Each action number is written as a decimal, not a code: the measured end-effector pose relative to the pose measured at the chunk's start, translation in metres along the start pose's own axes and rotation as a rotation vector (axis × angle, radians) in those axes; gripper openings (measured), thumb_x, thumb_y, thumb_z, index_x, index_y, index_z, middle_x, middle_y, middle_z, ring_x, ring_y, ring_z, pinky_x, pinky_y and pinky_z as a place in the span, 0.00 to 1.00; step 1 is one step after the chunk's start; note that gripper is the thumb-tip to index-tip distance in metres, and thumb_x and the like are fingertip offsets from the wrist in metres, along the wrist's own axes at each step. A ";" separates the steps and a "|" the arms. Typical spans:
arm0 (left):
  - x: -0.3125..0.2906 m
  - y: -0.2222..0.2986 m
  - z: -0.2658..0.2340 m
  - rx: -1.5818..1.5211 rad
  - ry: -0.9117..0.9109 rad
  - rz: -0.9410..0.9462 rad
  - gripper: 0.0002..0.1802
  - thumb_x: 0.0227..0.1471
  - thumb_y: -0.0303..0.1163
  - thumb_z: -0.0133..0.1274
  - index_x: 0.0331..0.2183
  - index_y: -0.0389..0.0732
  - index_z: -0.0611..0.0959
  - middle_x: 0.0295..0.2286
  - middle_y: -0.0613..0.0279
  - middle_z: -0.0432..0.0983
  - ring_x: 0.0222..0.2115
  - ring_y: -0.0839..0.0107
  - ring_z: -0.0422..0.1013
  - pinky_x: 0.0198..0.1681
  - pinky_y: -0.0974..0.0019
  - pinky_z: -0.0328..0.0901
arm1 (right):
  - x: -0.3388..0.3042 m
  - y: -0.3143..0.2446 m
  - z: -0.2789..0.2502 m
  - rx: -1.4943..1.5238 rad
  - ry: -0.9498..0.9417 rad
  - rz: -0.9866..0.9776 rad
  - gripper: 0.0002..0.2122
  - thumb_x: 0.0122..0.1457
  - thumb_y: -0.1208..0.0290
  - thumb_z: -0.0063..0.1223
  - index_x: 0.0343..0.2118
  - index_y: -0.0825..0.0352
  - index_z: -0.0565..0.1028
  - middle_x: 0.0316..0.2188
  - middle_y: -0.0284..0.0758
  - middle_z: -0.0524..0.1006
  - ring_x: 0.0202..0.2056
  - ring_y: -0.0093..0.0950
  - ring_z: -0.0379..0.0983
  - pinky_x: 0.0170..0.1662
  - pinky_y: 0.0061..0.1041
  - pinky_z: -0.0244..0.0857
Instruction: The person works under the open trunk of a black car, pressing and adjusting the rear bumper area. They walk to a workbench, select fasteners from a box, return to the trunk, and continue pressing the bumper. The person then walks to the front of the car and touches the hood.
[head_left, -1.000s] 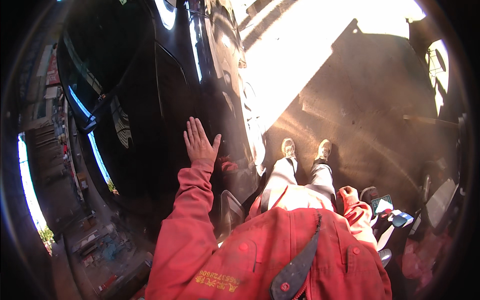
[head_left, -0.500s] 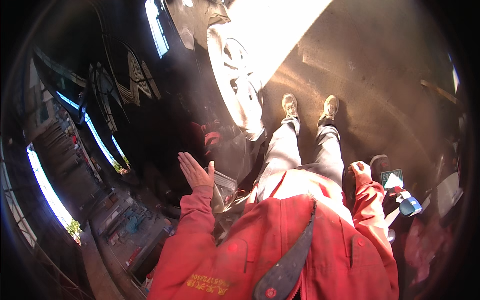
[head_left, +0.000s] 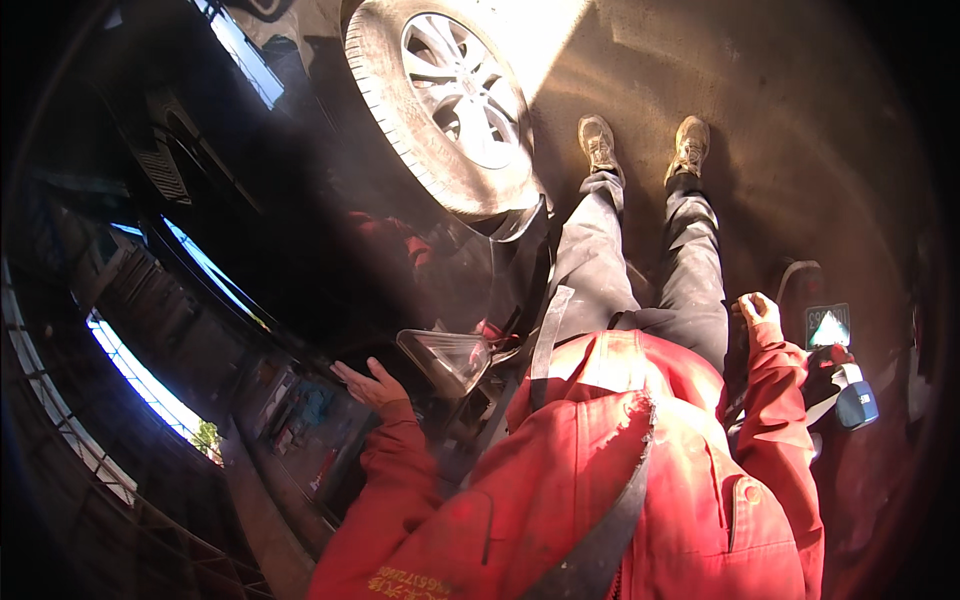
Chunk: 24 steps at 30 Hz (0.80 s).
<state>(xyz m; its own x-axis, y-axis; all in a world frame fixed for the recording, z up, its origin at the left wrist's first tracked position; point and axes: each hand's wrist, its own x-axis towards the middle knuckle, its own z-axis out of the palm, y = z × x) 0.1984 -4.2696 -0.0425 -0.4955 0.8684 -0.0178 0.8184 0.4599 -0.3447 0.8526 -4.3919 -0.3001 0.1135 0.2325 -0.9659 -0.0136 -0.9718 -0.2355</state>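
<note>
My left hand (head_left: pixel 372 385) is held out beside the dark glossy car body (head_left: pixel 330 250), palm and fingers stretched, holding nothing. It is nearest to a clear car lamp (head_left: pixel 447 362), just to its right; whether the fingers touch the bodywork I cannot tell. Low at my right side hangs my right hand (head_left: pixel 758 308), its fingers loosely curled in with no object visible in them. A dark strap (head_left: pixel 600 530) crosses the front of my red jacket (head_left: pixel 560 460).
The car's wheel (head_left: pixel 450 100) with a silver rim stands ahead of me on the left. My shoes (head_left: pixel 598 145) are on the brown floor (head_left: pixel 790 150). To my right are a blue-and-white object (head_left: pixel 855 400) and a number plate (head_left: pixel 828 325). A cluttered bench (head_left: pixel 300 415) lies far left.
The view has shifted, bringing more of the wheel and lamp into sight. My left hand has turned and sits lower in the picture, still stretched out. My right hand still hangs at my side.
</note>
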 end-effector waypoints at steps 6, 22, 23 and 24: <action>0.035 -0.006 0.011 -0.047 0.045 -0.102 0.38 0.66 0.46 0.42 0.66 0.33 0.54 0.65 0.38 0.49 0.65 0.45 0.50 0.66 0.50 0.49 | 0.007 -0.013 0.012 0.071 -0.021 0.001 0.07 0.63 0.70 0.57 0.33 0.69 0.77 0.27 0.31 0.79 0.28 0.20 0.73 0.35 0.22 0.68; 0.054 0.035 -0.014 0.090 -0.027 0.229 0.48 0.60 0.56 0.47 0.68 0.38 0.48 0.67 0.41 0.43 0.68 0.47 0.44 0.67 0.46 0.43 | 0.039 0.029 0.005 0.039 -0.052 0.185 0.08 0.64 0.63 0.56 0.36 0.63 0.77 0.31 0.28 0.80 0.30 0.18 0.75 0.32 0.18 0.64; 0.052 0.032 -0.017 0.099 -0.046 0.209 0.47 0.61 0.55 0.46 0.68 0.38 0.48 0.67 0.41 0.43 0.68 0.47 0.44 0.67 0.47 0.43 | 0.040 0.031 0.006 0.032 -0.051 0.197 0.08 0.64 0.63 0.56 0.36 0.63 0.77 0.30 0.27 0.80 0.30 0.17 0.74 0.32 0.18 0.64; 0.051 0.029 -0.021 0.104 -0.060 0.202 0.46 0.62 0.55 0.45 0.68 0.39 0.49 0.67 0.40 0.43 0.67 0.47 0.44 0.67 0.47 0.43 | 0.041 0.031 0.006 0.031 -0.047 0.228 0.08 0.64 0.63 0.56 0.36 0.63 0.77 0.29 0.27 0.80 0.30 0.17 0.74 0.31 0.17 0.63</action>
<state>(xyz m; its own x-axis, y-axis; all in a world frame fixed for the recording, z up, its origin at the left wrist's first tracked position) 0.2030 -4.2081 -0.0342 -0.3438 0.9268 -0.1509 0.8696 0.2537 -0.4236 0.8505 -4.4125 -0.3479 0.0579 0.0091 -0.9983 -0.0646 -0.9978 -0.0128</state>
